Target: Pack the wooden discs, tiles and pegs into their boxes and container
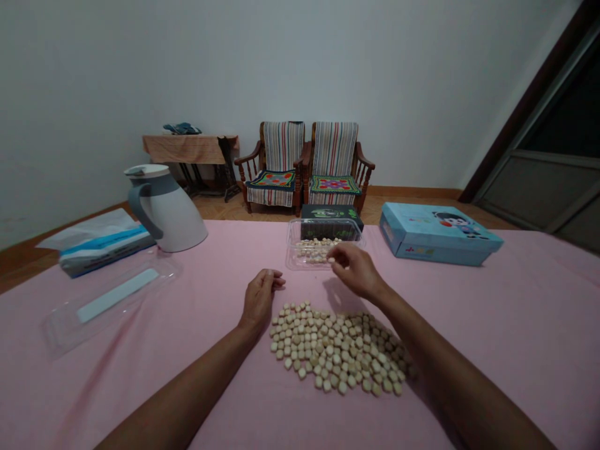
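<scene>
A heap of small beige wooden pieces (338,348) lies on the pink tablecloth (197,325) in front of me. Behind it stands a clear plastic container (294,240) with several of the same pieces inside. My right hand (355,269) hovers at the container's near right edge, fingers pinched together; what they hold, if anything, is too small to make out. My left hand (259,297) rests on the cloth to the left of the heap, fingers curled loosely, holding nothing.
A white and grey jug (164,206) stands at the back left beside a blue-white packet (100,240) and a clear lid (110,300). A black box (330,215) sits behind the container, a blue box (435,232) to the right. Two armchairs (304,165) stand beyond.
</scene>
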A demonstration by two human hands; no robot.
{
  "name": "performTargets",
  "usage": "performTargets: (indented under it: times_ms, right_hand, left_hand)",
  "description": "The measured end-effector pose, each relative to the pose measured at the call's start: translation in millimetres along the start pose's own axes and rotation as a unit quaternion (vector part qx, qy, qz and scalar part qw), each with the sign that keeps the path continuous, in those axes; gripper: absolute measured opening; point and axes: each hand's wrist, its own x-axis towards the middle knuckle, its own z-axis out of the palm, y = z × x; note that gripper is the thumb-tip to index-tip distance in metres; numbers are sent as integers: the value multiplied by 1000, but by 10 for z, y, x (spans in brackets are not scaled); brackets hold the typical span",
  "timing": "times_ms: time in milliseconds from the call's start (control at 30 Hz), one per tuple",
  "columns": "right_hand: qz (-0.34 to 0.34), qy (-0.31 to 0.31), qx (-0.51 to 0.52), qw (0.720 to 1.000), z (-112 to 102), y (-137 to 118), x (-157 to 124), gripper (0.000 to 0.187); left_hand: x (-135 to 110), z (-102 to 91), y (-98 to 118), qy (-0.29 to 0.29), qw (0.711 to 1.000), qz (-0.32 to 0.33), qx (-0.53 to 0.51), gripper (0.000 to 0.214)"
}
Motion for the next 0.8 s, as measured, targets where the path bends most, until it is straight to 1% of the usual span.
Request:
performTargets:
  times_ms: [33,67,100,133,167,233,300,400,500,567,700,767,800]
  right_hand:
    - [3,58,29,998,-51,16,30,25]
    - [2,99,60,993,-87,31,52,26]
    - [1,121,88,989,-107,44,65,25]
    - [-1,121,108,987,-109,52,67,24]
    - [-1,102,117,988,-92,55,60,20]
    - [-2,37,104,994,-12,42,20,14]
    - [-21,-43,81,996,109,13,-41,18]
    - [-78,-142,54,985,300,-31,-136,27]
    - [-133,-226,33,964,429,-46,-202,29]
    - [-134,-257,20,957,467,-42,-222,27]
    - [-96,-277,4,956,456,-31,-223,23]
    - [-91,-273,-8,958,407,-32,-204,21]
    - [-89,-257,-12,962,368,-33,-187,20]
  left_hand:
    - [3,-3,-10,-1,1000,0,1,37]
    - [7,-6,-21,-2,1000,0,1,37]
    - [11,-9,-32,-2,1000,0,-1,36]
    - [16,-11,-45,-3,1000,-1,-4,36]
    - [20,-13,-56,-3,1000,-1,-7,35]
    - [25,-17,-75,-5,1000,-3,-12,35]
    - [25,-20,-81,-7,1000,-2,-12,35]
    - [15,-20,-66,-10,1000,4,1,35]
    - [3,-14,-39,-8,1000,4,9,36]
    - [0,-8,-25,-7,1000,4,6,36]
    - [0,-3,-10,-4,1000,1,4,36]
    - [-1,-4,-5,-3,1000,1,6,36]
    - [-2,-5,-3,-3,1000,3,6,36]
